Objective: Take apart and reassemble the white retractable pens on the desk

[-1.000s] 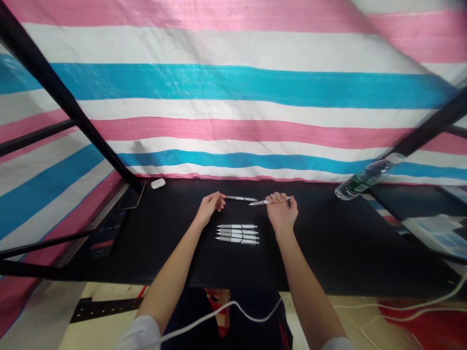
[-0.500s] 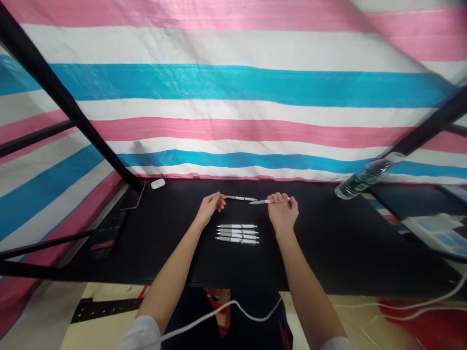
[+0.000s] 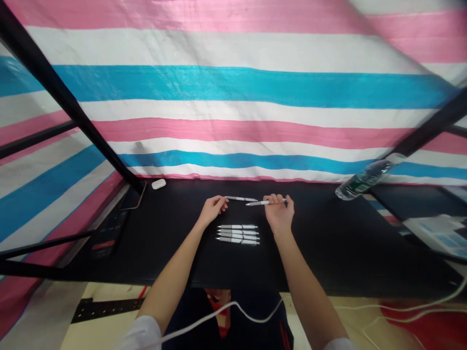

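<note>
My right hand [image 3: 279, 214] is closed round a white and grey pen [image 3: 256, 203], its tip pointing left and its back end by my thumb. Just beyond that tip, another white and grey pen [image 3: 241, 198] lies nearly level on the black table. The fingers of my left hand [image 3: 214, 209] are curled together at this pen's left tip, seeming to pinch it. Between my forearms, several similar pens [image 3: 238, 234] lie side by side in a stack of rows, tips to the left.
A white earphone-style case [image 3: 158, 184] lies at the back left of the black table [image 3: 310, 253], near a phone [image 3: 133, 197]. At the back right a clear water bottle [image 3: 365, 179] stands tilted in view. Black frame bars and striped sheeting enclose the table. A white cable [image 3: 251, 318] crosses my lap.
My right hand has shifted slightly left with its pen, so the tip reaches a little further along the other pen. My left hand has barely moved.
</note>
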Available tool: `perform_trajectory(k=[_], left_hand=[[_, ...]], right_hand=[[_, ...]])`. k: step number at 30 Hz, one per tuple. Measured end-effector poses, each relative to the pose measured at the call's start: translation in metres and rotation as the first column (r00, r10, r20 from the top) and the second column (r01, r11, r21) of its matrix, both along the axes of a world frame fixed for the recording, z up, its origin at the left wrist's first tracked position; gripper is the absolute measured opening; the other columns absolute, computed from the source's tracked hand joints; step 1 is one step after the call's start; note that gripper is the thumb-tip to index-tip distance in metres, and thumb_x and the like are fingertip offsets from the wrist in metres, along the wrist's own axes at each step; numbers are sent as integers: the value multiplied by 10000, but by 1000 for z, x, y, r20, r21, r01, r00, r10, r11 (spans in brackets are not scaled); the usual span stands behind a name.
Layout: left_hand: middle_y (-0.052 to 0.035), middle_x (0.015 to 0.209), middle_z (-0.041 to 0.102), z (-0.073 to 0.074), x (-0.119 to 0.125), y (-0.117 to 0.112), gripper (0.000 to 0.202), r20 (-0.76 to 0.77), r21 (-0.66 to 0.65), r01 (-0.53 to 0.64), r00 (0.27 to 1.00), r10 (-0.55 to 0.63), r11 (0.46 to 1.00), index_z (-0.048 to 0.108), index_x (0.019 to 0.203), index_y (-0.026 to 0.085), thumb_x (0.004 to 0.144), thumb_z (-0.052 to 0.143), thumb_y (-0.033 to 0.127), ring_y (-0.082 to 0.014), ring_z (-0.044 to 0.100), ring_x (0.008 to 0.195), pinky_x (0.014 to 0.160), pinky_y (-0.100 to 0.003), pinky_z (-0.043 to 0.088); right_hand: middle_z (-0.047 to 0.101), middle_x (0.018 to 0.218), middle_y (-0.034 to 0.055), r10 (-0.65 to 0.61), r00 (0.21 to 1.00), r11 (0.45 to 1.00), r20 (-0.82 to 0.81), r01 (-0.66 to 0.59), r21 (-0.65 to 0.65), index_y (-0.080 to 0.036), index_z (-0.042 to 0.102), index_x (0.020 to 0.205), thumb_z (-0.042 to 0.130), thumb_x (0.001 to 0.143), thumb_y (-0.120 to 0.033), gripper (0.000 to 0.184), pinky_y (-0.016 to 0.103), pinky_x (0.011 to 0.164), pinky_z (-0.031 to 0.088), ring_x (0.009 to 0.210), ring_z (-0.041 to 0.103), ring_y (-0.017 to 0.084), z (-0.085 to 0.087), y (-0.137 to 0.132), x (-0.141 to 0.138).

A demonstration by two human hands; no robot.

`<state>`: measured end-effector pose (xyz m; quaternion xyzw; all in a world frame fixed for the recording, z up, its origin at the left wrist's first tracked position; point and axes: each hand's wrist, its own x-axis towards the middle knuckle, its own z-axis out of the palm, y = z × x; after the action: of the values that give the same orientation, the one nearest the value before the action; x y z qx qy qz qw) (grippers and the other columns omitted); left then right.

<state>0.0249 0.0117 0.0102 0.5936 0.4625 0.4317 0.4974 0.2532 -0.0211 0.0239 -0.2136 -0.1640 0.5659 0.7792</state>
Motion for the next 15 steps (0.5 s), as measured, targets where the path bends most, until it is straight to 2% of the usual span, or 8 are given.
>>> perform_trajectory(k=[2, 4, 6, 8, 10, 12, 14, 15], left_hand=[[-39, 676, 633, 0, 3, -3, 308, -138, 132, 2, 990, 16, 991, 696, 821, 164, 790, 590, 452, -147, 557, 631, 556, -243, 408], [-39, 733, 661, 0, 8, -8, 278, -224, 243, 59, 975, -4, 968, 708, 894, 178, 791, 605, 414, -155, 567, 668, 596, -252, 415], [-40, 790, 681, 2, 14, -13, 293, -268, 283, 153, 960, -76, 947, 702, 980, 181, 795, 610, 387, -151, 566, 665, 593, -250, 407], [-39, 803, 691, 3, 18, -17, 279, -294, 289, 202, 949, -114, 936, 704, 978, 178, 818, 585, 374, -140, 553, 641, 599, -249, 403], [-32, 749, 683, 3, 20, -18, 266, -299, 279, 185, 949, -98, 942, 714, 894, 170, 850, 543, 369, -134, 536, 612, 609, -251, 401], [-25, 688, 659, 2, 19, -16, 277, -286, 260, 145, 956, -67, 955, 710, 833, 164, 860, 528, 371, -136, 528, 600, 607, -251, 396], [-24, 693, 652, 1, 15, -12, 251, -269, 262, 107, 962, -34, 959, 707, 839, 167, 842, 558, 369, -141, 528, 607, 608, -253, 396], [-26, 712, 654, 0, 12, -10, 227, -271, 278, 91, 963, -12, 956, 707, 850, 173, 830, 579, 359, -144, 531, 619, 620, -257, 400]], right_hand=[[293, 566, -68, 41, 999, 999, 13, -40, -11, -234, 305, 560, 476, 850, -399, 376, 378, 898, 482, 514, 389, 105, -1, 0, -6], [320, 569, -70, 79, 996, 997, 46, -78, -16, -238, 330, 569, 516, 843, -399, 368, 398, 983, 451, 532, 418, 107, -2, 1, -13], [363, 576, -65, 102, 991, 995, 84, -101, -13, -245, 359, 578, 552, 835, -418, 365, 419, 1029, 428, 569, 464, 119, -4, 1, -20], [440, 604, -50, 128, 985, 992, 116, -128, -13, -250, 407, 586, 585, 818, -441, 349, 424, 1030, 432, 638, 520, 134, -6, 2, -26], [535, 675, -26, 155, 971, 988, 183, -151, -34, -249, 480, 612, 602, 797, -479, 319, 412, 969, 467, 725, 566, 151, -9, 4, -29], [592, 745, -5, 139, 931, 989, 337, -115, -90, -244, 555, 661, 592, 785, -521, 306, 374, 832, 505, 745, 577, 164, -13, 5, -29], [594, 718, -4, 83, 815, 989, 574, 5, -150, -239, 608, 708, 584, 778, -532, 302, 323, 676, 483, 659, 543, 157, -19, 6, -27], [569, 660, -14, 61, 713, 983, 699, 78, -165, -237, 625, 725, 598, 770, -513, 281, 304, 626, 453, 603, 507, 148, -22, 7, -25]])
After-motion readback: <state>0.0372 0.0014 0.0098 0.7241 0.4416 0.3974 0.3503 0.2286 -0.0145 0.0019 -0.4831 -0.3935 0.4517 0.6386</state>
